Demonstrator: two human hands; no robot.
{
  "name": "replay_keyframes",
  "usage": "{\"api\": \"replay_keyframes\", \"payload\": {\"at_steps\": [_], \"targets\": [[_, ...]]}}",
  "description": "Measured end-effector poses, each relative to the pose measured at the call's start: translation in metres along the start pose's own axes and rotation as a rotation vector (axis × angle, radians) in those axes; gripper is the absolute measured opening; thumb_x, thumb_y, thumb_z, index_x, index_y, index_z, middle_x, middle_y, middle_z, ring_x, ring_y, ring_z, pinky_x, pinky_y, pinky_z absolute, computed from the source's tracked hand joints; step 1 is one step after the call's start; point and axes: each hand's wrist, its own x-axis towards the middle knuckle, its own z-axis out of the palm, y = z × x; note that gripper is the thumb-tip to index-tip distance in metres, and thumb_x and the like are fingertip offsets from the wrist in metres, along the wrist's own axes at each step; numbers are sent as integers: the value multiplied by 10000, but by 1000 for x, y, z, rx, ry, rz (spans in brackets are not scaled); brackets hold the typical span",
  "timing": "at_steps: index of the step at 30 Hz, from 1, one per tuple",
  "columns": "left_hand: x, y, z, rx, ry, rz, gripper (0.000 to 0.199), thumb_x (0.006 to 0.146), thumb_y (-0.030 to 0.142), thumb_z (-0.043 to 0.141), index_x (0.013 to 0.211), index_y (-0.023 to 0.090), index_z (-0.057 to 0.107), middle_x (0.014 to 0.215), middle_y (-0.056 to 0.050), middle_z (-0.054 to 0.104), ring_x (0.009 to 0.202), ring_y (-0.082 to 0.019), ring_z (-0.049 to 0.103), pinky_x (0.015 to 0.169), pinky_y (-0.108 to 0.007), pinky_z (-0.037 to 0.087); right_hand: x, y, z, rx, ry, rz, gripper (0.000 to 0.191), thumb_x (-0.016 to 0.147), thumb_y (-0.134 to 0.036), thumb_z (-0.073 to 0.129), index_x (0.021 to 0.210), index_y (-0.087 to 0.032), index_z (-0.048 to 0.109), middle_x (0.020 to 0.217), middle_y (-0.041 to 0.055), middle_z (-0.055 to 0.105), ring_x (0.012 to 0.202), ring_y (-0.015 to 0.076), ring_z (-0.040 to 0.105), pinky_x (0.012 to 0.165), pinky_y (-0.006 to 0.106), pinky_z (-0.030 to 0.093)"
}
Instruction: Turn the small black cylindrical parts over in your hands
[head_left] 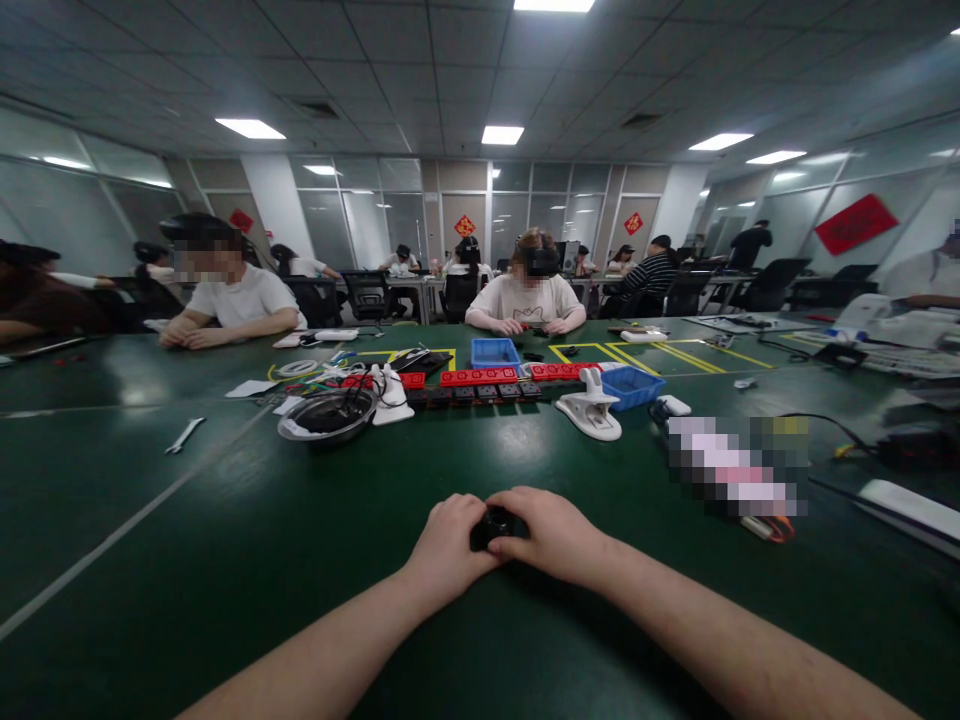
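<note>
- Small black object: it sits low on the green table, near the front edge, held between both of the person's hands; only its dark top shows, so what it is cannot be told.
- Left hand: knuckles up, fingers curled together and closed on the left side of the small black object.
- Right hand: it rests on the table just beside the left hand, fingers bent and pressed on the object's right side; thumb and fingertips are hidden under the hand.
- Both forearms lie on the table and run in from the bottom edge of the view.
- Further back on the table, well apart from the hands: a round metal bowl with dark cables in it, a white clamp-like stand, a row of red power strips, and two blue plastic bins.
- A small wrench lies alone to the left.
- Across the table a person in a white shirt works with both hands; another person in a white shirt sits further left.
</note>
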Motion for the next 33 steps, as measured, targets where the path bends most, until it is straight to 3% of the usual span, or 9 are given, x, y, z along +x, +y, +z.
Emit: {"api": "replay_keyframes", "payload": {"at_steps": [5,8,12,17,19,23,25,28,33], "targets": [[1,-3,1,-34,24,-41,310,615,413,622,835,201,569,831,-21,565,808,-214,490,692,-317,362,3,5,-6,230,218,73,271,684,-228,532,941,-189,455,854,24,562,740,143,524,623,249,406],[2,-3,0,-50,34,-89,341,616,404,626,888,205,572,862,-29,570,838,-222,493,727,-336,363,6,11,-14,399,299,115,357,674,-213,528,1002,-181,392,874,34,566,766,149,536,635,265,422],[1,-3,-1,-73,15,-106,354,633,404,612,926,209,572,889,-33,573,868,-227,494,767,-358,360,7,15,-41,351,392,127,377,651,-243,563,1006,-186,448,951,56,559,865,184,525,766,334,396],[-1,-3,-4,-107,-3,-91,357,657,430,581,945,219,569,905,-37,573,879,-232,495,775,-368,362,-6,19,-73,423,661,148,341,620,-283,586,900,-187,416,886,39,537,813,178,535,710,319,426],[-2,-3,-5,-107,-2,-83,354,664,432,572,948,220,566,910,-37,573,879,-231,497,778,-368,360,-19,28,-70,384,605,203,374,592,-275,610,896,-187,409,859,31,531,791,178,535,690,309,430],[-3,-3,-4,-105,25,-63,400,651,441,581,988,229,539,942,-38,562,899,-229,491,796,-371,353,-51,58,-44,238,286,416,469,604,-256,616,1021,-166,423,866,48,557,770,187,547,714,335,427],[-3,-3,-3,-108,28,-64,430,643,447,587,1011,234,521,959,-37,556,913,-229,487,801,-373,353,-63,72,-35,176,159,460,388,609,-249,613,970,-160,501,913,62,567,831,204,541,767,351,408],[-4,-2,-3,-103,18,-65,410,658,438,576,1012,238,519,964,-35,554,921,-225,486,804,-372,356,-72,78,-31,118,83,424,370,591,-240,631,944,-167,547,956,61,564,882,215,526,803,352,391],[-4,0,-3,-77,-1,-69,370,678,422,559,994,232,530,957,-36,560,915,-223,494,803,-368,363,-71,60,-27,159,12,277,416,608,-250,631,1009,-186,538,996,48,553,930,198,505,831,332,383]]}}
